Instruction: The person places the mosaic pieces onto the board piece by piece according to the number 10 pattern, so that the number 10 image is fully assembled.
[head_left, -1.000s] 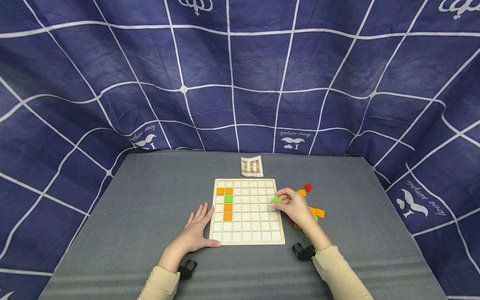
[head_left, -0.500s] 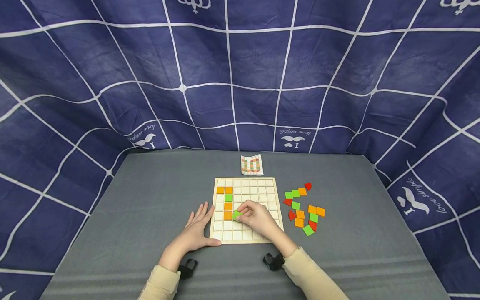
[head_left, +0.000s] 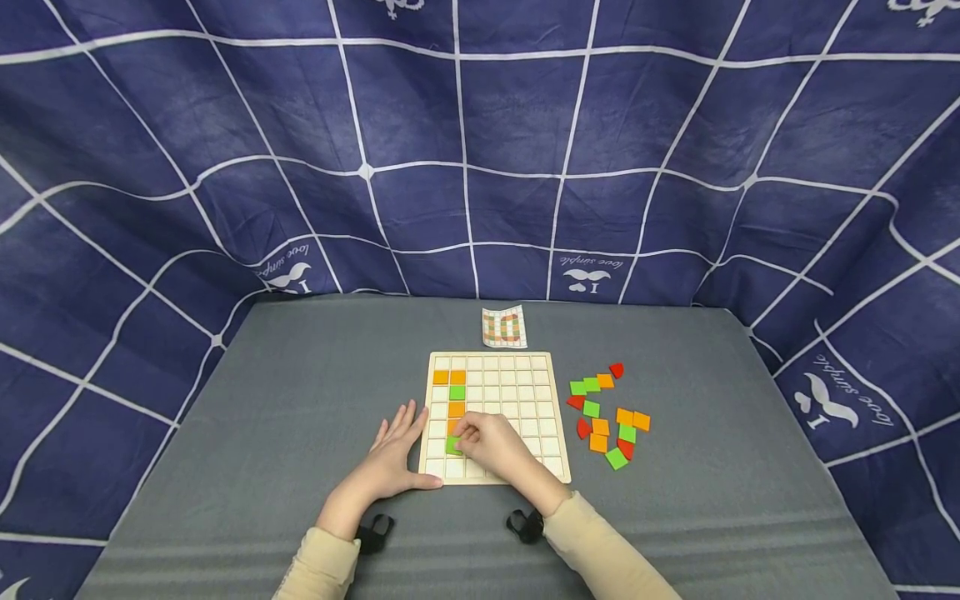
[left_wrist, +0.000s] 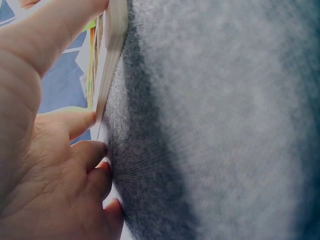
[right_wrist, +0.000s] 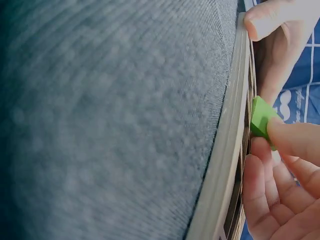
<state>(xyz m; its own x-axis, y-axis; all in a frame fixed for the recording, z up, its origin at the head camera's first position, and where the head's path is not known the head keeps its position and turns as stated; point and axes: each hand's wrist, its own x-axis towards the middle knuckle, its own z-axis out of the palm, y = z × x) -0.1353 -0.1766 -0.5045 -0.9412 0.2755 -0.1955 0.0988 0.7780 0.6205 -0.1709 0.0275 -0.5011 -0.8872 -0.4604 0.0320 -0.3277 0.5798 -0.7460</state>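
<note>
A wooden grid board [head_left: 558,417] lies on the table, with orange tiles [head_left: 457,409] and a green tile [head_left: 457,392] set in its left columns. My right hand [head_left: 495,446] pinches a green square tile [right_wrist: 262,119] between thumb and fingers, low over the second column, just below the lowest orange tile. In the right wrist view the tile tilts at the board's surface. Along the board's left edge, my left hand [head_left: 386,462] rests with fingers spread, its thumb at the near left corner. The left wrist view shows the thumb and a fingertip against the board's side.
Right of the board lie loose green, orange and red tiles [head_left: 600,427], some square and some with a curved side. Behind the board is a small printed pattern card [head_left: 504,327]. A blue checked curtain [head_left: 510,208] surrounds the grey table [head_left: 322,358].
My right hand has carried the green tile from the board's right edge leftward, then slightly nearer, to the second column. The loose tiles have come into view. My left hand stays in place.
</note>
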